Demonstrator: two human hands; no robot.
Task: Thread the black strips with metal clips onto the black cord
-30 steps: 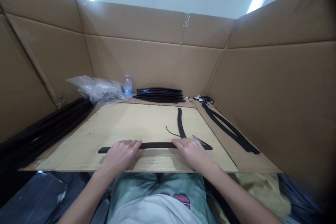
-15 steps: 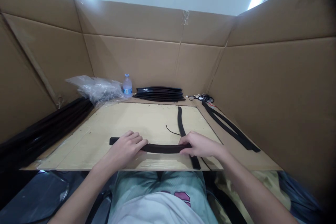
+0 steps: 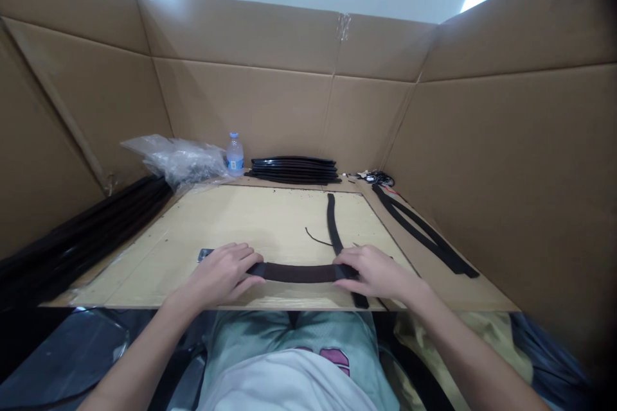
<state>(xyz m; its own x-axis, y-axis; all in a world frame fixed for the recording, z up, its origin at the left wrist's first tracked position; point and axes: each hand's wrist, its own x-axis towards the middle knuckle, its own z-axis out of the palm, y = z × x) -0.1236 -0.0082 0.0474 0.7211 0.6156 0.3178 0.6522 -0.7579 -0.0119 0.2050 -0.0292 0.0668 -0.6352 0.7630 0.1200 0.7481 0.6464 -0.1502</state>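
Note:
A dark, slightly curved flat strip (image 3: 299,273) lies crosswise near the front of the pale board (image 3: 250,218). My left hand (image 3: 226,275) is closed over its left part, and a short end of the strip sticks out beyond that hand. Its right part is gripped by my right hand (image 3: 369,271), thumb on the near edge and fingers on the far edge. Under my right hand passes a second black strip (image 3: 332,218), running from front to back on the board. Next to it lies a thin black cord (image 3: 318,239).
Long black strips (image 3: 87,231) are heaped at the left. A clear plastic bag (image 3: 186,160), a water bottle (image 3: 234,155) and a stack of black strips (image 3: 294,170) stand along the back. More black strips (image 3: 424,231) lie at the right. Cardboard walls (image 3: 520,160) enclose the table.
My left hand has slid slightly left along the strip, and my right hand has shifted slightly right. The strip's upper face now shows browner, with dark bands near both hands.

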